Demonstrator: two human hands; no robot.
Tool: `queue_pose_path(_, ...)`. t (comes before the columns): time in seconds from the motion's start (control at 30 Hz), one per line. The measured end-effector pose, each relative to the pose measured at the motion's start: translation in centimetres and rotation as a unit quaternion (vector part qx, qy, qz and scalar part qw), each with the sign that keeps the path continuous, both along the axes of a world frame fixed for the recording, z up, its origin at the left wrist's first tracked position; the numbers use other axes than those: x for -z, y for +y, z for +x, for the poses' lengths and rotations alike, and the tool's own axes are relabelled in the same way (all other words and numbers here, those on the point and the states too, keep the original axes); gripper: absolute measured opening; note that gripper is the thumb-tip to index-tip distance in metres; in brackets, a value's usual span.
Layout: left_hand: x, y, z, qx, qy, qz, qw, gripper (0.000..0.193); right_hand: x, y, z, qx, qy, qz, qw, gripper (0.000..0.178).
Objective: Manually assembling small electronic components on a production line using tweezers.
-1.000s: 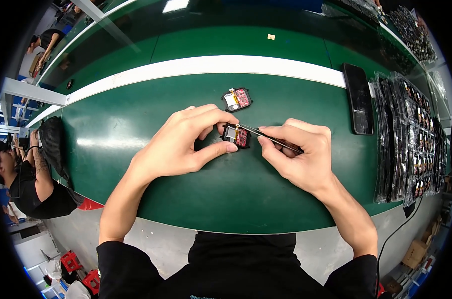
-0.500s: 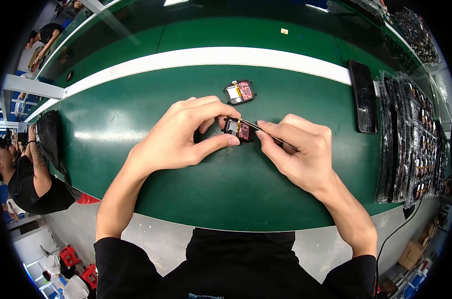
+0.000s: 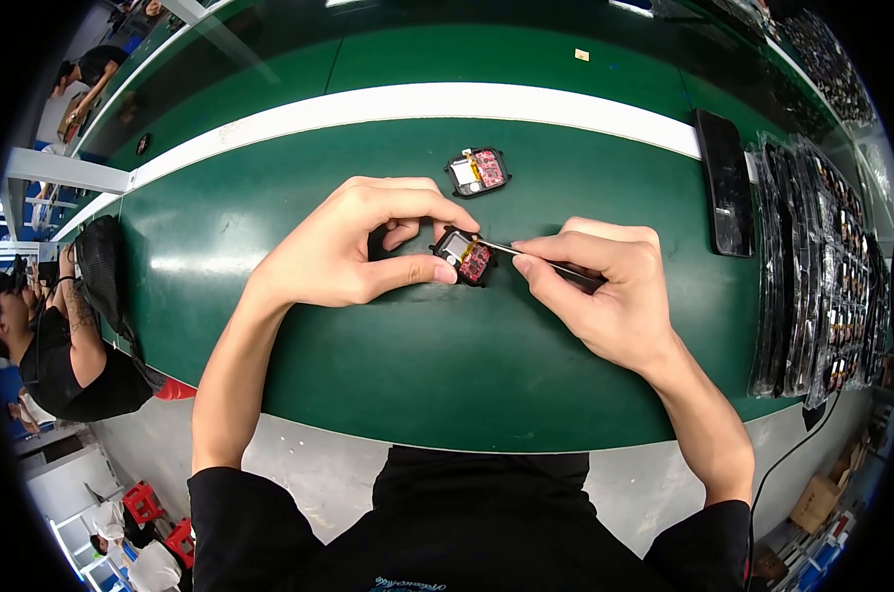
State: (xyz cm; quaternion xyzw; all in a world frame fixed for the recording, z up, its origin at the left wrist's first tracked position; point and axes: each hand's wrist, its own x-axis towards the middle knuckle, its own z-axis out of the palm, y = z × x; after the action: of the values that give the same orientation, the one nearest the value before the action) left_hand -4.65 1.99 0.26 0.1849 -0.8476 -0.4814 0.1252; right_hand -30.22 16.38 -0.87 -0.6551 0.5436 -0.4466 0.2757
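Observation:
Between the thumb and fingers of my left hand is an open smartwatch case, tilted on the green table. Its black frame holds a silver-grey block, a red circuit board and a bit of yellow film. My right hand is closed around a pair of metal tweezers, whose tips reach the upper right edge of the case. Whether the tips grip anything is too small to tell. A second open watch case, with a similar red board and pale block, lies just beyond my hands.
A black phone lies at the right, beside stacked clear plastic trays of small parts. A white rail runs across the table's far side. At the left, a person in black sits near a black bag.
The watch case in my left hand has turned and tilted clockwise a little. My right hand has shifted slightly right, the tweezers lying flatter, their tips still at the case edge.

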Motion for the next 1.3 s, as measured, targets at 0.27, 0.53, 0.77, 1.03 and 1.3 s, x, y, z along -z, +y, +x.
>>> queue_pose_path(0.27, 0.1, 0.1, 0.0, 0.002, 0.005, -0.016, 1.0, 0.046, -0.1, 0.0, 0.0, -0.007, 0.014, 0.008, 1.0, 0.008)
queue_pose_path(0.53, -0.3, 0.5, -0.1, -0.01, 0.0, -0.022, 1.0, 0.047, -0.1, 0.0, 0.1, -0.017, 0.012, 0.01, 1.0, 0.007)
queue_pose_path(0.77, 0.2, 0.9, -0.5, -0.01, 0.01, -0.072, 0.997, 0.038, 0.0, -0.1, 0.0, -0.016, -0.002, 0.005, 1.0, 0.007)
queue_pose_path(1.03, -0.2, 1.0, -0.6, -0.007, 0.009, -0.076, 0.997, 0.036, -0.4, 0.0, -0.1, -0.004, -0.001, 0.03, 1.0, 0.007)
queue_pose_path(1.3, -0.4, 0.8, -0.4, -0.009, -0.009, -0.062, 0.998, 0.037, -0.1, -0.2, -0.3, -0.027, -0.006, 0.032, 0.999, 0.008)
